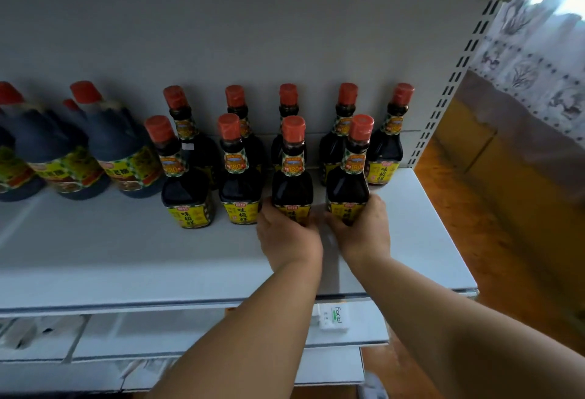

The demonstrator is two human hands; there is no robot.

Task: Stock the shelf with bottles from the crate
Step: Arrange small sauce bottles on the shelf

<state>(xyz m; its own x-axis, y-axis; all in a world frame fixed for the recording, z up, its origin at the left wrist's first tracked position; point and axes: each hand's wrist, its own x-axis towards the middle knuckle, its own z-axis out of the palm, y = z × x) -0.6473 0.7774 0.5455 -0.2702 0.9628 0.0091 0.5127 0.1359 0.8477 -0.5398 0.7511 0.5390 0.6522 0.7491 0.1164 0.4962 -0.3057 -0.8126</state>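
1. While both arms reach over the shelf point(427, 240), the left hand point(289, 237) grips the base of one bottle point(292, 177), fingers curled round it.
2. Just right of that bottle, the right hand point(364, 231) clasps a second bottle point(348, 180) the same way; both stand upright on the shelf.
3. Left of the held pair stand two front bottles point(215, 189), close beside them.
4. Behind them, a back row point(288, 120) of five lines the rear wall.
5. Further left sit big jugs point(95, 155).
6. Below the shelf edge lies a white pack point(332, 319) marked "Facial".
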